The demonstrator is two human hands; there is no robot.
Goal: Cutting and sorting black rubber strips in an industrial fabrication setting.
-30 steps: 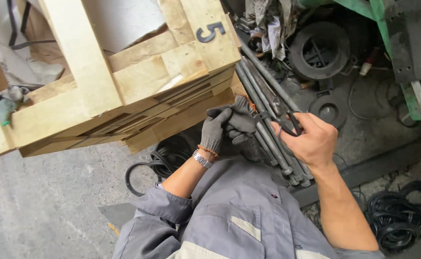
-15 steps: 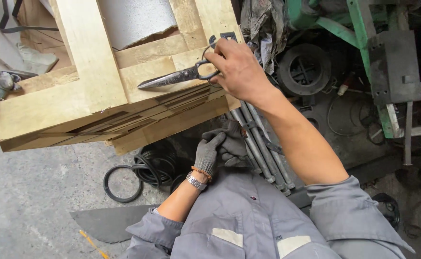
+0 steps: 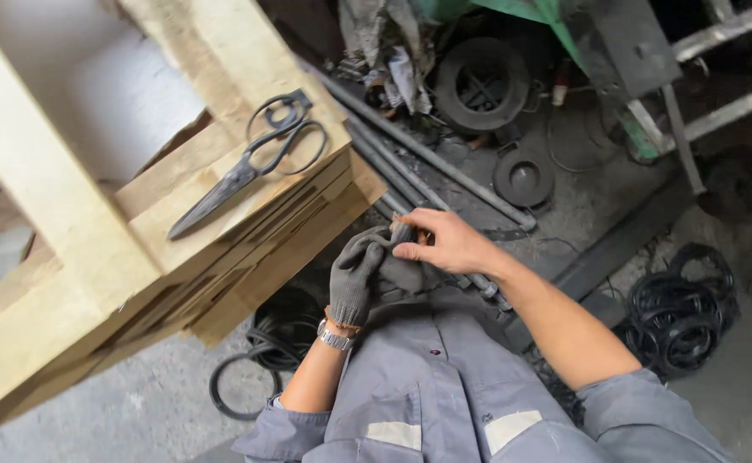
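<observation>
Scissors (image 3: 243,167) now lie on crate (image 3: 93,257), up-left of hands; bare R hand (image 3: 449,244) pinches gloved L hand's (image 3: 360,270) fingertip, L half-curled, empty. Pull glove (image 3: 350,287) straight, not twisting.

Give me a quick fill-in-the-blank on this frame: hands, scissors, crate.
1. The scissors lie on the wooden ____.
2. The left hand wears a grey ____.
3. The right hand is ____, with no covering, and pinches the gloved fingertips.
4. A metal ____ sits on the left wrist, just below the cuff.

Missing words: crate; glove; bare; watch
</observation>
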